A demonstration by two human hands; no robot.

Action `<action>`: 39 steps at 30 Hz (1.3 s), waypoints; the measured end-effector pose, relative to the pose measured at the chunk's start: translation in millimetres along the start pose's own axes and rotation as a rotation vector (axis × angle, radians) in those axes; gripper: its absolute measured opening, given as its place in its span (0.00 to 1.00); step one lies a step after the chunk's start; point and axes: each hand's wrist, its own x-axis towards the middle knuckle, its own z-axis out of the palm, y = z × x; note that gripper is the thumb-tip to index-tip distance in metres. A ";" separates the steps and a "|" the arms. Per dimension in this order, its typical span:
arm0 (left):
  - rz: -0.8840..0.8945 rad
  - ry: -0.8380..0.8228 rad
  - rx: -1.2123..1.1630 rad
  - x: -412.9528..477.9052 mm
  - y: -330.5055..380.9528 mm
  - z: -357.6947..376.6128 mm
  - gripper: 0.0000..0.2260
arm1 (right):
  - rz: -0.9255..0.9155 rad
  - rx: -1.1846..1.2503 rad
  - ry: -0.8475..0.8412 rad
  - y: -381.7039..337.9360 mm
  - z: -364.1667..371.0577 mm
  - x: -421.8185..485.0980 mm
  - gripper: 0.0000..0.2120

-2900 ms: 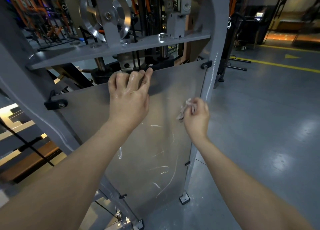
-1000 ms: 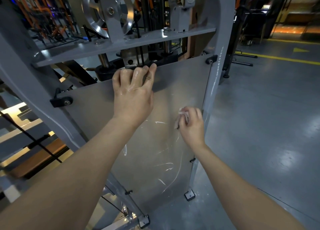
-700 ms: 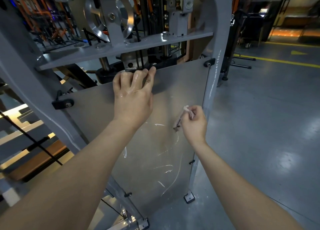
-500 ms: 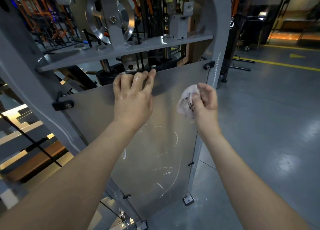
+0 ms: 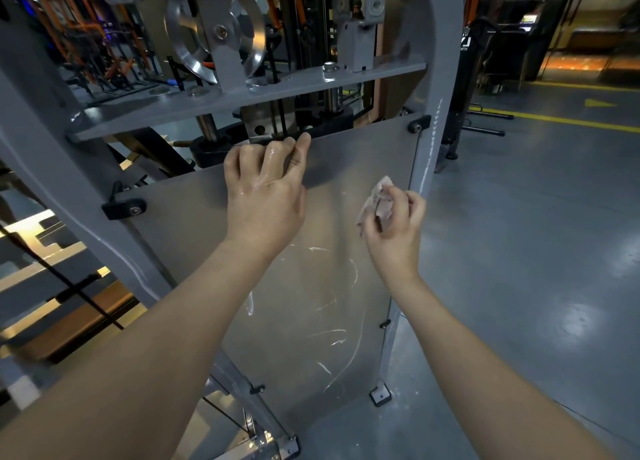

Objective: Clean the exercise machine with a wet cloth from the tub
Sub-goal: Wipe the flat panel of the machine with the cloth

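Wiping step: the left hand (image 5: 263, 189) curls its fingers over the guard panel's (image 5: 194, 224) top edge. At its 3 o'clock, the right hand (image 5: 394, 231) pinches the bunched cloth (image 5: 375, 201) at the panel face. The next move probably calls for pressing it toward the white streaks (image 5: 318, 249) at 6 o'clock.

cloth (image 5: 375, 205) pale pink | panel (image 5: 304, 321) grey, white streaks | floor line (image 5: 554, 122) yellow

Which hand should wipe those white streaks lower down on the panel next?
Right. The right hand holds the cloth in front of the panel, above the streaks; the left hand grips the panel's top edge and has no cloth.
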 end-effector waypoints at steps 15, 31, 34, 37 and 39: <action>0.002 0.003 0.001 0.3 0.3 0.0 0.25 | -0.090 -0.065 -0.199 12.8 -6.5 -11.5 0.14; -0.002 -0.017 -0.023 0.2 0.6 -0.4 0.24 | -0.134 -0.058 -0.194 13.6 -16.7 3.3 0.13; -0.007 -0.003 -0.021 0.0 1.3 0.3 0.24 | -0.075 -0.003 0.063 -4.5 -21.8 31.6 0.11; -0.005 0.005 -0.024 -0.1 1.4 0.7 0.24 | -0.082 -0.029 0.038 1.9 -3.6 10.7 0.11; -0.005 0.004 -0.029 0.0 0.8 0.0 0.24 | -0.158 -0.101 -0.135 18.4 1.7 -12.0 0.09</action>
